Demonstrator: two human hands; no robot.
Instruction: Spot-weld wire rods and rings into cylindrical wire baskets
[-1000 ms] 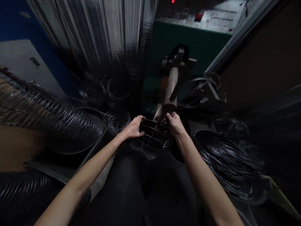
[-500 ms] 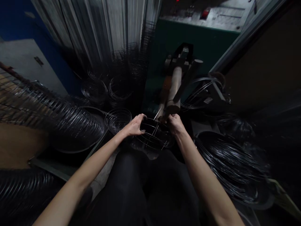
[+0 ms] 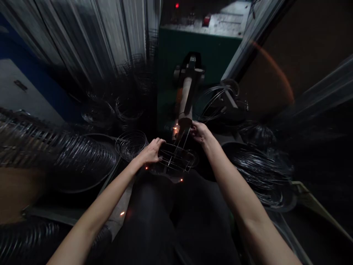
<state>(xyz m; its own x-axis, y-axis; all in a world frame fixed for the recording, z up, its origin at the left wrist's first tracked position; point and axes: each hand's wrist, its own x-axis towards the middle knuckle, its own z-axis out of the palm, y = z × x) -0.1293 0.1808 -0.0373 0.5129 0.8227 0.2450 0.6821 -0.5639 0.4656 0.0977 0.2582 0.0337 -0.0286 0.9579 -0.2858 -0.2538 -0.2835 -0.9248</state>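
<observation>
A round wire frame (image 3: pixel 176 159) with crossing straight wires lies in front of me under the tip of a long brown welding arm (image 3: pixel 186 99). My left hand (image 3: pixel 151 151) grips the frame's left rim with curled fingers. My right hand (image 3: pixel 199 131) pinches the frame's far right edge close to the arm's tip. Orange sparks (image 3: pixel 174 129) glow at the tip and scatter below the frame.
A green machine body (image 3: pixel 190 44) with a red light stands behind the arm. Stacks of wire rings lie at the left (image 3: pixel 82 154) and at the right (image 3: pixel 256 173). More wire hoops (image 3: pixel 131 141) sit behind my left hand. My dark-clothed legs (image 3: pixel 171 221) fill the foreground.
Sparks have appeared at the arm's tip. My right hand has moved up toward the tip and the frame has tilted. The camera view has shifted left.
</observation>
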